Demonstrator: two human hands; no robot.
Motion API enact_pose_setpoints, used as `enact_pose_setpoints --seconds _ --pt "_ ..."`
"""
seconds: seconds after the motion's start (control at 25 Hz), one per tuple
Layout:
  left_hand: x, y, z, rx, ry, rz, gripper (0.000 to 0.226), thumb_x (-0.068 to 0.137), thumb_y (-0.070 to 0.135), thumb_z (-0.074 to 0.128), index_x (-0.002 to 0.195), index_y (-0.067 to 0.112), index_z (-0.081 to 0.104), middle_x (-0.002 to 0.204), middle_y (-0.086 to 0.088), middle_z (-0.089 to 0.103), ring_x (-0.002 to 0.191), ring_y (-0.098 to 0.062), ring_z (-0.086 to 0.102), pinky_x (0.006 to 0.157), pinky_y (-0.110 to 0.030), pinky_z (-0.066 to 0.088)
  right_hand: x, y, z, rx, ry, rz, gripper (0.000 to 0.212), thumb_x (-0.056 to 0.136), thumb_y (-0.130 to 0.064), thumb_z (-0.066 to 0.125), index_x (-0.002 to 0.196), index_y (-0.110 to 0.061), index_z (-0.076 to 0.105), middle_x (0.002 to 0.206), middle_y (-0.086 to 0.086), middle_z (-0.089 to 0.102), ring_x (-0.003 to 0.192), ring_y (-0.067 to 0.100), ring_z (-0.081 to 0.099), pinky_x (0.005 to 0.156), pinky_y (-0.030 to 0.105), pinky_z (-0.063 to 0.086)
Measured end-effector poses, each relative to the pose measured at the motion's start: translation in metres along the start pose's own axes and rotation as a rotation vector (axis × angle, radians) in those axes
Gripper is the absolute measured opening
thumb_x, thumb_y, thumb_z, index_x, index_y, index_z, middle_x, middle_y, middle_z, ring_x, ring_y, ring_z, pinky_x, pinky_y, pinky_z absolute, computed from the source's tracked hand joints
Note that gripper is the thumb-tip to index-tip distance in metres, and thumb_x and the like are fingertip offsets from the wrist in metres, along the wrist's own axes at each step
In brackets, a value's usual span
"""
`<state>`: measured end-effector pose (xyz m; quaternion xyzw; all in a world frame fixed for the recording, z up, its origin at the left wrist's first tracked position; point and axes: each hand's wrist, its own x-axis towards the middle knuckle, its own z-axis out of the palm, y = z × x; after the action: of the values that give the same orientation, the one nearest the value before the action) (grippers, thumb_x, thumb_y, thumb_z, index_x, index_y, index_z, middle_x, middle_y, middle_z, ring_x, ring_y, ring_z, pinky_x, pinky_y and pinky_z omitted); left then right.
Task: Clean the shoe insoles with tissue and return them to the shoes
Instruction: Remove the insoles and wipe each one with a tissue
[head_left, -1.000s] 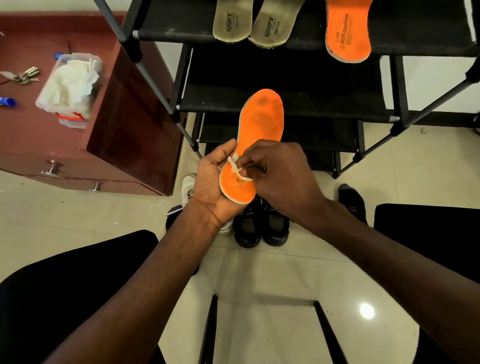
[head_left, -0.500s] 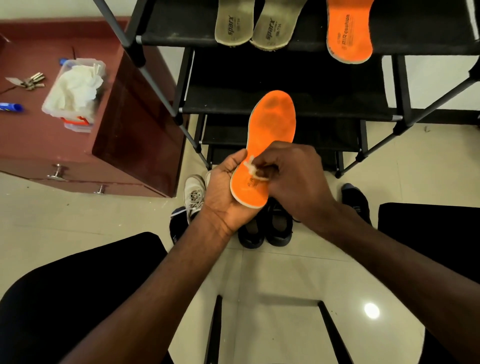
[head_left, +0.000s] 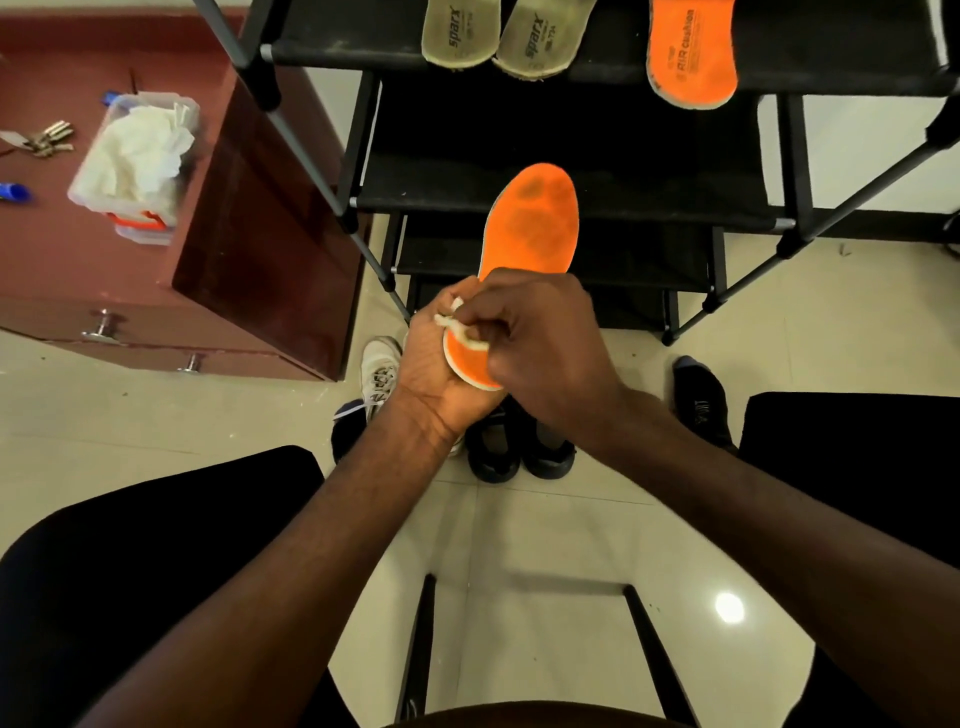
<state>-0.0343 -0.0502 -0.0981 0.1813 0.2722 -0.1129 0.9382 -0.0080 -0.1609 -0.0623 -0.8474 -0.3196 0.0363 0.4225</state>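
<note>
Both hands meet over the floor in front of the seated person. Left hand (head_left: 436, 374): fingers curl under and around the heel of the orange insole (head_left: 530, 228), cradling it so the stained upper face tilts toward the person and the toe end points away, toward the shoe rack (head_left: 649, 171). Right hand (head_left: 540, 343): fingertips pinch a small wad of tissue (head_left: 457, 327) and press it against the heel area of that insole; holding the insole firmly from below probably gives the wiping hand something firm to rub against. Dark smudges show on the forefoot beyond the hands, so by appearance the cleaning of this piece is unfinished.

Directly below the hands, on the floor, stand a pair of black shoes (head_left: 519, 447); a white shoe (head_left: 379, 369) lies just left of the left wrist, and another dark shoe (head_left: 701, 395) sits to the right of the right forearm. Their closeness suits returning each insole once wiped.

Beyond the hands, on the rack's top shelf, rest a second orange insole (head_left: 691, 52) and two beige insoles (head_left: 498, 36), laid flat, whether awaiting cleaning or already cleaned cannot be told. Far to the left of the hands, a clear tissue box (head_left: 135, 156) sits on the reddish worktop (head_left: 47, 249), within reach for fresh sheets.
</note>
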Motion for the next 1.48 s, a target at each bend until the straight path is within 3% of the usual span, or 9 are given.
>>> enact_pose_setpoints --seconds 0.08,0.24,0.36,0.44,0.6,0.76,0.96,1.12,1.48 --pt "-0.003 0.005 -0.001 0.009 0.022 0.047 0.038 0.098 0.023 0.047 0.081 -0.001 0.073 0.081 -0.013 0.068 0.078 -0.024 0.072 0.078 -0.033 0.061 -0.007 0.000 -0.006 -0.007 -0.131 -0.090 0.028 0.077 0.006 0.075 0.099 -0.010 0.082 0.099 0.001 0.077 0.091 0.013 0.071 0.083 0.030 0.059" --pt "-0.001 0.002 -0.003 0.034 0.024 0.008 0.039 0.103 0.031 0.046 0.114 0.000 0.067 0.110 -0.015 0.068 0.101 -0.028 0.069 0.095 -0.038 0.056 0.005 0.024 -0.011 -0.133 -0.045 -0.025 0.031 0.071 0.006 0.076 0.096 -0.011 0.083 0.090 0.003 0.075 0.084 0.020 0.071 0.076 0.044 0.060" --pt "-0.001 0.006 0.000 -0.017 0.032 0.012 0.050 0.108 0.028 0.037 0.083 0.001 0.069 0.077 -0.012 0.067 0.075 -0.023 0.070 0.076 -0.032 0.061 0.000 0.001 -0.002 -0.003 -0.075 -0.068 0.034 0.071 0.010 0.069 0.095 -0.010 0.082 0.094 0.002 0.076 0.089 0.013 0.069 0.083 0.029 0.057" --pt "-0.005 0.011 -0.001 0.025 0.071 0.075 0.056 0.109 0.028 0.036 0.072 0.003 0.070 0.065 -0.009 0.063 0.064 -0.021 0.066 0.068 -0.030 0.056 -0.011 0.001 -0.006 -0.040 -0.155 -0.185 0.032 0.071 0.009 0.072 0.093 -0.011 0.082 0.094 0.001 0.076 0.090 0.017 0.069 0.080 0.034 0.058" --pt "-0.004 0.005 -0.001 0.038 0.036 0.020 0.047 0.108 0.034 0.040 0.107 -0.003 0.069 0.099 -0.018 0.073 0.093 -0.029 0.073 0.091 -0.039 0.058 -0.003 0.019 -0.006 -0.162 -0.044 -0.076 0.033 0.071 0.008 0.071 0.097 -0.009 0.081 0.091 0.005 0.074 0.086 0.028 0.069 0.074 0.047 0.059" --pt "-0.006 0.010 0.002 0.038 0.063 0.072 0.054 0.108 0.029 0.038 0.079 -0.001 0.071 0.079 -0.014 0.067 0.068 -0.025 0.071 0.071 -0.031 0.060 -0.008 0.002 -0.002 -0.056 -0.149 -0.139 0.035 0.069 0.011 0.074 0.095 -0.011 0.082 0.094 0.002 0.076 0.089 0.022 0.071 0.079 0.043 0.059" --pt "-0.004 0.010 0.004 0.022 0.062 0.077 0.042 0.107 0.029 0.040 0.093 0.001 0.069 0.083 -0.014 0.071 0.079 -0.026 0.070 0.082 -0.035 0.059 0.003 0.019 -0.006 -0.131 -0.027 -0.042 0.031 0.070 0.007 0.074 0.094 -0.011 0.082 0.088 0.003 0.076 0.083 0.024 0.071 0.073 0.045 0.060" --pt "-0.007 0.013 0.004 0.057 0.083 0.112 0.056 0.107 0.028 0.039 0.073 0.001 0.074 0.072 -0.013 0.069 0.065 -0.025 0.070 0.067 -0.031 0.060 -0.009 0.006 -0.005 -0.087 -0.149 -0.137 0.036 0.068 0.009 0.073 0.094 -0.013 0.082 0.090 0.001 0.075 0.085 0.022 0.071 0.074 0.043 0.059" --pt "0.002 0.015 0.006 0.069 -0.005 0.095 0.033 0.105 0.030 0.042 0.115 0.005 0.062 0.098 -0.012 0.069 0.085 -0.025 0.067 0.086 -0.035 0.049 0.019 0.025 -0.024 0.086 0.121 0.208 0.022 0.089 -0.006 0.075 0.107 -0.017 0.080 0.103 -0.007 0.076 0.094 0.002 0.070 0.087 0.023 0.058"
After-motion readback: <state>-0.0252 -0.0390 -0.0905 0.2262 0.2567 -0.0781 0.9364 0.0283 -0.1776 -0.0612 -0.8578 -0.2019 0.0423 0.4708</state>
